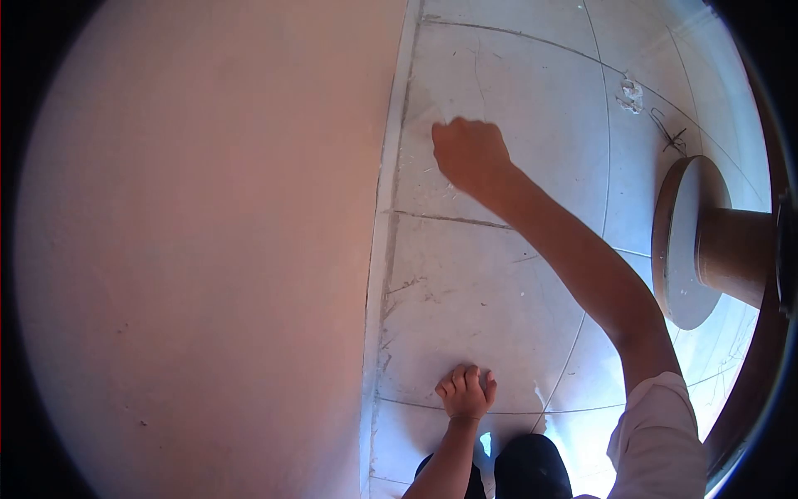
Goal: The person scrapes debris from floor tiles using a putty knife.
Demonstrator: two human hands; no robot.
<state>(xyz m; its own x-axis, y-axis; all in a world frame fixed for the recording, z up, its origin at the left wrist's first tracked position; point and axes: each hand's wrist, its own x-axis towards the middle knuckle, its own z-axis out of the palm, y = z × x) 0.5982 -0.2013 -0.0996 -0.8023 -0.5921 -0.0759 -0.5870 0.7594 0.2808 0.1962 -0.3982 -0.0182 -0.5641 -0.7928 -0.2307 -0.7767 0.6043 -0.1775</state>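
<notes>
Over the tiled floor (465, 274), my right hand (472, 154) is closed, its fingers curled down near the foot of the wall. What it grips, if anything, is hidden under the fist; small pale bits lie on the floor around it. My left hand (467, 391) rests on the floor close to my knees, fingers apart, palm down, with nothing visible in it.
A pinkish wall (216, 249) fills the left side, with a pale skirting strip (382, 191) at its base. At right lies a round-ended spool-like object (686, 241). Thin dark wire (669, 133) and a crumpled white scrap (631, 94) lie beyond it.
</notes>
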